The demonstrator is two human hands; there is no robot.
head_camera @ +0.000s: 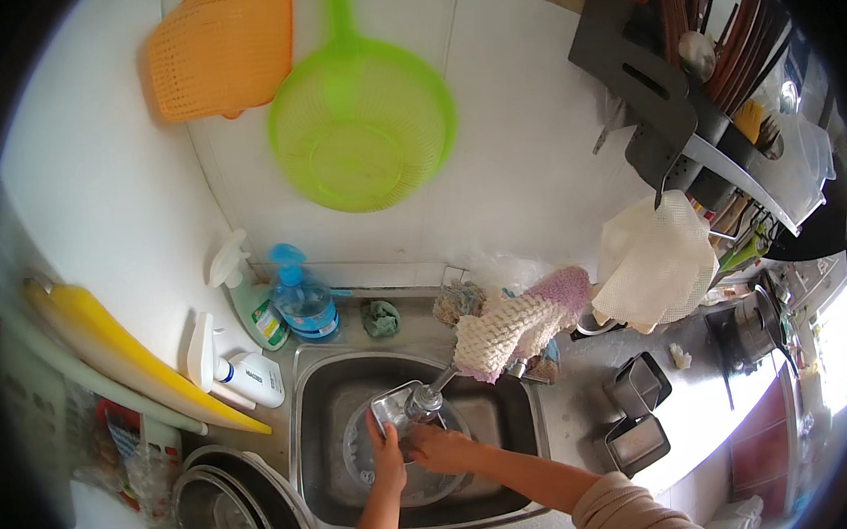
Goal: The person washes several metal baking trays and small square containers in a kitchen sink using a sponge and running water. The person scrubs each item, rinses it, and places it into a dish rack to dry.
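My left hand [387, 456] grips the near left side of a small rectangular metal container [387, 406], thumb on its rim. The container is tilted below the faucet head [424, 400], which hides part of it. My right hand [442, 449] is curled at the container's near right side; its fingertips are hidden, so I cannot tell whether they grip it. Both hands are over a round translucent basin [351, 448] holding water with some bubbles. That basin stands in the stainless steel sink [514, 466].
Two metal containers [637, 445] lie on the counter at right. A knitted cloth [511, 328] hangs over the faucet. A blue pump bottle [306, 308] and spray bottles [259, 311] stand behind the sink at left. Stacked metal bowls [218, 514] sit at the near left.
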